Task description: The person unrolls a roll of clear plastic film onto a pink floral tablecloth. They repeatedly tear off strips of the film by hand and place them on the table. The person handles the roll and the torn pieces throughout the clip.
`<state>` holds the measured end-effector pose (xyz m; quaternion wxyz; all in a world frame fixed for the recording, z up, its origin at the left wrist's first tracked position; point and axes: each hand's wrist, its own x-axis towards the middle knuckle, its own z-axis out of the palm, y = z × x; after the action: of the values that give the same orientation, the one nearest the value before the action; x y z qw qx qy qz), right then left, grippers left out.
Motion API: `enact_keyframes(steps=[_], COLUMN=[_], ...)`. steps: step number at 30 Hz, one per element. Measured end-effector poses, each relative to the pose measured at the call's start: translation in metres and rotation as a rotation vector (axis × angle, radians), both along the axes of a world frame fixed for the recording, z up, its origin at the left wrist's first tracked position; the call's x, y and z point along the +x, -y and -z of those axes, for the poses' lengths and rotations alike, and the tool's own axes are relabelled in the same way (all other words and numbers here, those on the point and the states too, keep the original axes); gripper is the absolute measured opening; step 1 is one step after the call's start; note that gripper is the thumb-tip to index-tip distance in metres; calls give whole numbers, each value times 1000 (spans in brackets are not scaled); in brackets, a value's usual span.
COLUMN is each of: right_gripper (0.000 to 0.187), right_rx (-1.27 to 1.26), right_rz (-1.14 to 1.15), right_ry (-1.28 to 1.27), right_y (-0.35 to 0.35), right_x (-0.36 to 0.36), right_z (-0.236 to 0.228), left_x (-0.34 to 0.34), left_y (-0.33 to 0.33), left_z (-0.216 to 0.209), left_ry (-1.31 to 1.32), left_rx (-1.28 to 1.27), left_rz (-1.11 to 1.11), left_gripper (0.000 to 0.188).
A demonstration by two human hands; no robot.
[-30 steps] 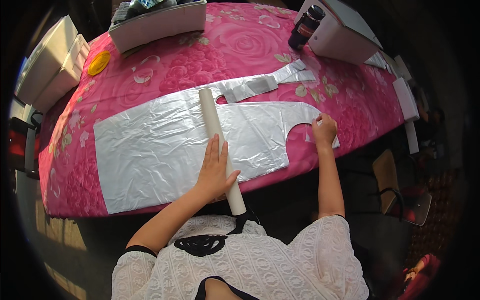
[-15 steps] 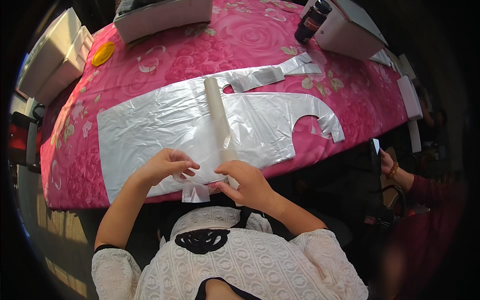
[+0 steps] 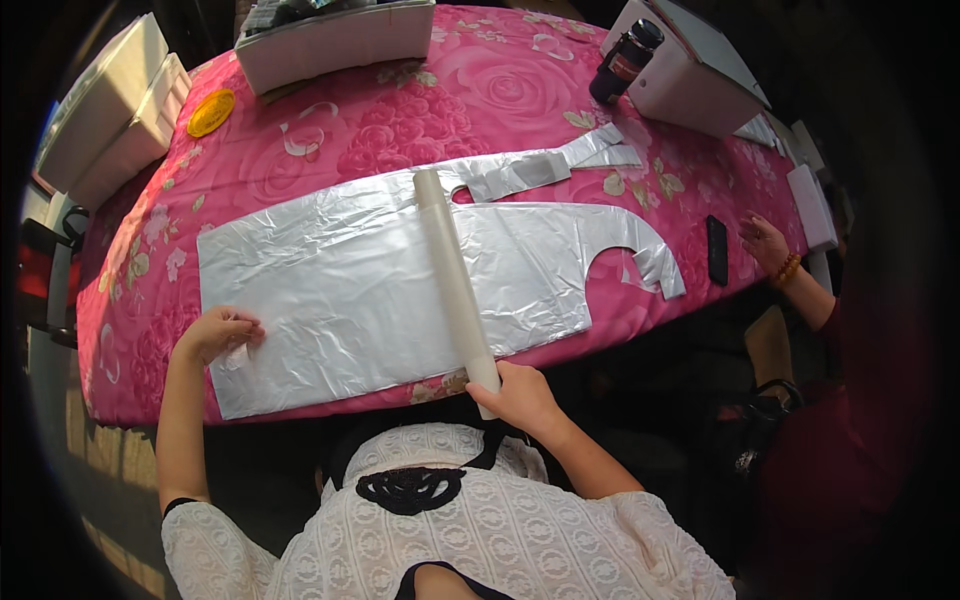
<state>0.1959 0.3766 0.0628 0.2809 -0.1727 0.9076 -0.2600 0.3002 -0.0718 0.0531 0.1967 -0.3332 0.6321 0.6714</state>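
A large silvery plastic vest-style bag (image 3: pixel 330 270) lies flat, its cut-out handle end pointing right. Across its middle rests a long pale roll of clear film (image 3: pixel 447 270), running from the far edge to the table's near edge. My right hand (image 3: pixel 520 395) is wrapped round the roll's near end, thumb on the left side. Over the bag's left near part, my left hand (image 3: pixel 222 335) has its fingers pinched together on what looks like the edge of thin clear film (image 3: pixel 240 357). How far that film spreads over the bag is hard to make out.
Pink floral cloth covers the table (image 3: pixel 500 90). White boxes (image 3: pixel 335 45) stand at the back, with others at far left and right. A yellow oval dish (image 3: pixel 211 113) and dark flask (image 3: pixel 627 60) stand there too. Another person's hand (image 3: pixel 765 240) is near a phone (image 3: pixel 717 250).
My left hand has moved left, away from the roll. My right hand has closed round the roll's near end. The other person's phone now lies on the table.
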Motion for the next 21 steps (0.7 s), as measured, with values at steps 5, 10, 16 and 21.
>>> enact_keyframes(steps=[5, 10, 16, 21], right_gripper=[42, 42, 39, 41], right_rx=[12, -35, -24, 1], right_rz=[-6, -9, -70, -45], right_ry=[64, 52, 89, 101], right_y=[-1, 0, 3, 3], right_x=[-4, -4, -7, -9], right_z=[0, -1, 3, -5], left_x=[2, -30, -85, -111], left_y=[11, -72, -201, -232], left_z=[-3, -15, 20, 50], left_ry=[38, -620, -883, -847], left_rx=[-617, -1382, -1009, -1059], left_rz=[203, 247, 314, 363], left_gripper=[22, 34, 51, 59])
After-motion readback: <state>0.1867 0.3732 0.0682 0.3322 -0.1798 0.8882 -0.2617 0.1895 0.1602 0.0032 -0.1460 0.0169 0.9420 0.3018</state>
